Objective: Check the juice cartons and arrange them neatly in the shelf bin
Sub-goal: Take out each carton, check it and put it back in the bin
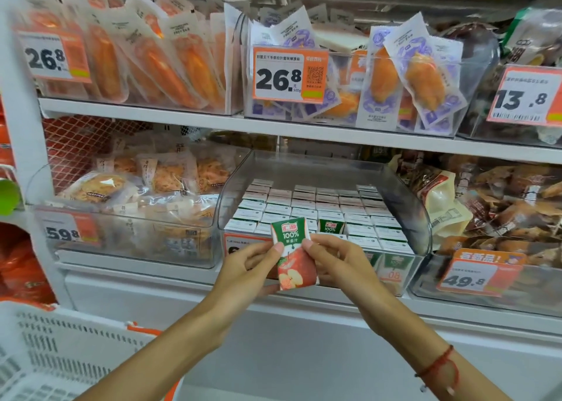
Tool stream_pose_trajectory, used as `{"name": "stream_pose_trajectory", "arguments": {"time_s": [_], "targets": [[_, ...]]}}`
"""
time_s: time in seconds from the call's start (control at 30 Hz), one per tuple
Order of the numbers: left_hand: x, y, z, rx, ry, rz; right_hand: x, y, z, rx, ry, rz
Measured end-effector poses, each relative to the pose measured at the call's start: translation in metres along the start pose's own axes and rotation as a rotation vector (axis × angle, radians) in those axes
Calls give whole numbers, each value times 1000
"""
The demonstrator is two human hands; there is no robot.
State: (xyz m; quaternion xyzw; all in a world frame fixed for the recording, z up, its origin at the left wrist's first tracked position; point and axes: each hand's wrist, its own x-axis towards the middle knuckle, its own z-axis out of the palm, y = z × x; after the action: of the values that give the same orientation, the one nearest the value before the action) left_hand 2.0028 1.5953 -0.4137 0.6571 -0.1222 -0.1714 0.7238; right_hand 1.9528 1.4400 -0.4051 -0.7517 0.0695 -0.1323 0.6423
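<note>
A small apple juice carton (293, 256), green on top with red apples below, is held upright and slightly tilted in front of the clear shelf bin (424, 218). My left hand (248, 268) grips its left side and my right hand (331, 262) pinches its right edge, thumbs on the front face. Inside the bin, several rows of the same cartons (322, 207) stand packed with white tops up. One gap in the front rows shows a green carton face (331, 226).
Neighbouring clear bins hold bagged snacks at left (137, 206) and brown packets at right (501, 206). The upper shelf (213, 120) carries packaged meat with price tags. A white perforated basket (60, 352) sits at lower left. A red cord circles my right wrist.
</note>
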Motion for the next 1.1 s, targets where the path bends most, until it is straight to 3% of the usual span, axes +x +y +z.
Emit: {"name": "stream_pose_trajectory", "arguments": {"time_s": [0.2,0.5,0.6,0.8,0.9,0.97,1.1], "targets": [[-1,-3,-5,114,-95,30,5,2,-6,-29,-16,76],[0,2,-1,-153,20,-35,-2,0,-6,21,-187,-13],[3,1,2,-136,17,-27,-4,-1,-5,-31,-120,-132],[6,3,3,-47,21,12,-10,-2,0,-407,16,-397],[7,1,-5,-12,-12,10,-7,-3,-4,-332,-57,-332],[6,2,-8,24,-78,35,-4,-7,-8,-170,-53,-209],[4,6,-8,189,-187,85,1,-5,-14,-96,-17,-62]]}}
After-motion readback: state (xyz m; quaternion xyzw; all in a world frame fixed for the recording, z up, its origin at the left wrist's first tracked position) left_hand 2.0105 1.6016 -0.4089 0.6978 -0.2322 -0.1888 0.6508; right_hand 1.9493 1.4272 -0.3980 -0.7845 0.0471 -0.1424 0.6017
